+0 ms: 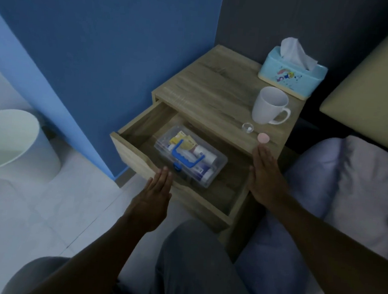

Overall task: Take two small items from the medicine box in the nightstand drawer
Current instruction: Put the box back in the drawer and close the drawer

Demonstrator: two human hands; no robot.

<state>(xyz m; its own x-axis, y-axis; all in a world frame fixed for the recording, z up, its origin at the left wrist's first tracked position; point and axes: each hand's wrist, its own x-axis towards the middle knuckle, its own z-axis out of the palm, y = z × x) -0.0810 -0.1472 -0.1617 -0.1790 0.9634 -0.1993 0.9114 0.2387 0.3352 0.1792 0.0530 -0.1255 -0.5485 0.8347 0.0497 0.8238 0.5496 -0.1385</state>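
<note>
**Medicine box lies shut in the open nightstand drawer, both hands flat and empty**

The medicine box (191, 159) is a clear plastic case with a blue carry handle lying across its lid and a small blue latch on its near edge. It rests on the floor of the pulled-out drawer (134, 158), lid closed. Through the plastic show several white tubes or bottles, one with a purple band, and a few yellow packets at the far end; their labels are too small to read.

The left hand (154, 195) hovers at the drawer's front edge, fingers straight and together, gripping nothing. The right hand (265, 174) is held flat at the drawer's right side, fingers extended, also gripping nothing, its fingertips near the nightstand (206, 88) top.

On that top stand a white mug (268, 108), a small clear round container (247, 127) and a pink disc (263, 138), with a light blue tissue box (292, 76) behind them, a tissue sticking up. A pale bin (12, 141) stands on the tiled floor at the left.
</note>
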